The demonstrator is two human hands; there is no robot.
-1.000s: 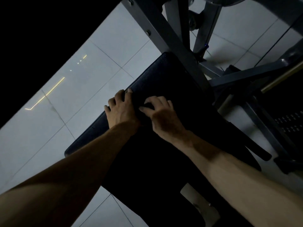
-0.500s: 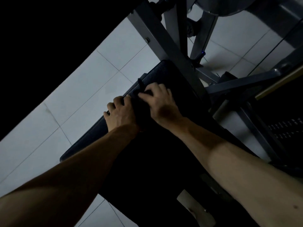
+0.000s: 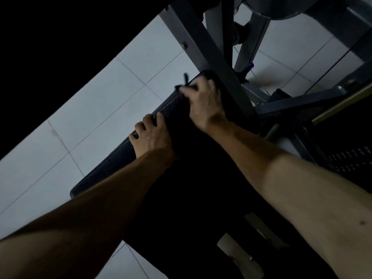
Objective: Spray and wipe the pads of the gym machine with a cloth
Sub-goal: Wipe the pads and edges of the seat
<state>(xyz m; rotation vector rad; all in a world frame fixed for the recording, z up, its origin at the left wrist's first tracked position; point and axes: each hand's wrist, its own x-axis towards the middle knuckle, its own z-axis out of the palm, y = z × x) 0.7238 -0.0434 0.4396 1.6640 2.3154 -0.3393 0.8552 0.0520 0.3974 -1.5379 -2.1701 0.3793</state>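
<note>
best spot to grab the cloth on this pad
Pinch the cloth by its loose corner, sticking up past the pad edge beyond the right hand. Come from the open floor side; the frame bar crowds the other.

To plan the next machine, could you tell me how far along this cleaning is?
Done: unclear; the pad is too dark to show wetness or wiped areas. In hand: the right hand holds the dark cloth at the pad's far end, and the left hand grips its left edge. Left: possibly the near part and any other pads.
</note>
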